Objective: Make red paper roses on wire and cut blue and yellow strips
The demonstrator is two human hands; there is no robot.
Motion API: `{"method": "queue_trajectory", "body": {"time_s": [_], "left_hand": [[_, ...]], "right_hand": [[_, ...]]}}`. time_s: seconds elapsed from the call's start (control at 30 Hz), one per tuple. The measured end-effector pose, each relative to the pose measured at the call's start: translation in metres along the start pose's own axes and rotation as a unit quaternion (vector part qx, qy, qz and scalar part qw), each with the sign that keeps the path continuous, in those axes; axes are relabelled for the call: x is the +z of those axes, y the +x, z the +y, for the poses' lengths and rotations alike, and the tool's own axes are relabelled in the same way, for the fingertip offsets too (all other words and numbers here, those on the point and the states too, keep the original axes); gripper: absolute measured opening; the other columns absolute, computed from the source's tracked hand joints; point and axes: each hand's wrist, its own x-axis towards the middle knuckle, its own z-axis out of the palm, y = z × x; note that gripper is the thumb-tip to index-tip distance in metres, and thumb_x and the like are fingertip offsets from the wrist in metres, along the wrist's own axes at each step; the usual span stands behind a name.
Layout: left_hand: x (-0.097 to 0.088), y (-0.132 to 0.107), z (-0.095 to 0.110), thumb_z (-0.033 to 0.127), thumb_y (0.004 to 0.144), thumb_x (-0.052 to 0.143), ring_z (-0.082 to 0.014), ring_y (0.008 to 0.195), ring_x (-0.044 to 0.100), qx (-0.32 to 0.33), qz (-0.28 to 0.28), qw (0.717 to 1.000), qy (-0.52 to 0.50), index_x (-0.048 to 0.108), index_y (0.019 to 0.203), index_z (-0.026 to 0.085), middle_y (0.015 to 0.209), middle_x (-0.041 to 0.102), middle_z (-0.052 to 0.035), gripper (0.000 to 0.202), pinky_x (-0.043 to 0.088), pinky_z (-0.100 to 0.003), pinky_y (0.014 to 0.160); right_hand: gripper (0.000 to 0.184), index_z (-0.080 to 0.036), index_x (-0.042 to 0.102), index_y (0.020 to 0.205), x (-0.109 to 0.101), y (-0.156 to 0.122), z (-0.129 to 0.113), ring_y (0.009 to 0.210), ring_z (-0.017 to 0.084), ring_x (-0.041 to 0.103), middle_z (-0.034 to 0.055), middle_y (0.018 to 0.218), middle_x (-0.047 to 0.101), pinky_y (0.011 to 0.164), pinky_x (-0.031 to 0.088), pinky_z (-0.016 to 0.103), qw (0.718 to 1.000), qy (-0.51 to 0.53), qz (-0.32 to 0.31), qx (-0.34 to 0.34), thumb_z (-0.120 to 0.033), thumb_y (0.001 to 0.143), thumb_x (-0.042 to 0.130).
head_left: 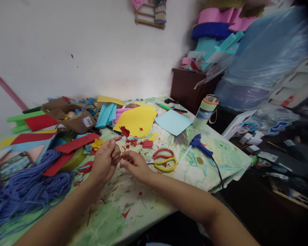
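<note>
My left hand [106,160] is closed in a pinch above the table. A small reddish bit shows at its fingertips, too small to name. Close beside it, my right hand [136,165] has thumb and forefinger nearly together, and what they pinch is hidden or too small to make out. Just beyond both hands lie a dark red crumpled piece [124,131] and several red scraps [147,144]. Scissors [165,160] with one red and one yellow handle rest right of my right hand. A yellow felt flower [97,144] sits left of my left hand.
Yellow [136,119] and light blue sheets [174,122] lie farther back. A blue glue gun [201,146] with a black cord is at the right, near a bottle [206,111]. Blue yarn [38,181], red sheets [77,143] and a cardboard box [69,114] crowd the left.
</note>
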Motion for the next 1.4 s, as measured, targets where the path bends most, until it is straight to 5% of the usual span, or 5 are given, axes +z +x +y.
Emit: {"method": "queue_trajectory", "body": {"time_s": [0.27, 0.47, 0.67, 1.03, 1.4], "left_hand": [[-0.008, 0.007, 0.004, 0.026, 0.084, 0.066, -0.0036, 0.037, 0.023, 0.013, -0.001, 1.000, -0.015, 0.063, 0.102, 0.015, 0.048, 0.036, 0.0103, 0.022, 0.021, -0.014, 0.035], [-0.009, 0.010, -0.001, 0.028, 0.079, 0.073, -0.0038, 0.037, 0.023, -0.005, 0.018, 0.999, -0.029, 0.061, 0.091, 0.018, 0.047, 0.035, 0.0111, 0.020, 0.022, -0.013, 0.034], [-0.017, 0.023, 0.009, 0.035, 0.053, 0.093, -0.0040, 0.051, 0.044, 0.029, -0.004, 1.000, -0.006, 0.058, 0.070, 0.016, 0.056, 0.051, 0.0063, 0.043, 0.041, -0.011, 0.046], [-0.020, 0.023, 0.014, 0.014, 0.040, 0.095, -0.0127, 0.080, 0.065, 0.047, 0.001, 0.998, -0.042, 0.072, 0.081, 0.017, 0.080, 0.072, -0.0011, 0.047, 0.055, -0.019, 0.069], [-0.032, 0.038, 0.004, 0.012, 0.063, 0.084, -0.0058, 0.054, 0.042, 0.005, -0.016, 0.996, -0.091, 0.060, 0.068, 0.014, 0.059, 0.049, 0.0043, 0.025, 0.041, -0.015, 0.047]], "right_hand": [[0.041, -0.020, 0.052, 0.115, 0.003, -0.002, 0.006, 0.052, 0.010, 0.053, -0.0084, 0.059, 0.058, 0.058, 0.043, 0.022, 0.996, 0.009, -0.078, 0.045, -0.030, 0.080, 0.071], [0.005, -0.018, 0.062, 0.082, 0.005, -0.004, 0.006, 0.051, 0.008, 0.047, -0.0064, 0.056, 0.052, 0.053, 0.035, 0.020, 0.990, -0.099, -0.090, 0.039, -0.016, 0.084, 0.059], [0.009, -0.017, 0.064, 0.079, 0.002, -0.008, -0.007, 0.058, 0.010, 0.047, -0.0041, 0.063, 0.053, 0.058, 0.035, 0.021, 0.973, -0.232, -0.017, -0.011, -0.012, 0.082, 0.058], [0.011, -0.019, 0.061, 0.076, -0.004, -0.001, -0.001, 0.061, 0.012, 0.050, -0.0023, 0.065, 0.057, 0.060, 0.036, 0.022, 0.965, -0.261, 0.034, -0.012, -0.013, 0.084, 0.055], [0.010, -0.018, 0.062, 0.077, -0.003, -0.003, -0.005, 0.060, 0.012, 0.049, -0.0014, 0.066, 0.059, 0.057, 0.033, 0.022, 0.955, -0.298, 0.003, -0.002, -0.013, 0.083, 0.055]]}}
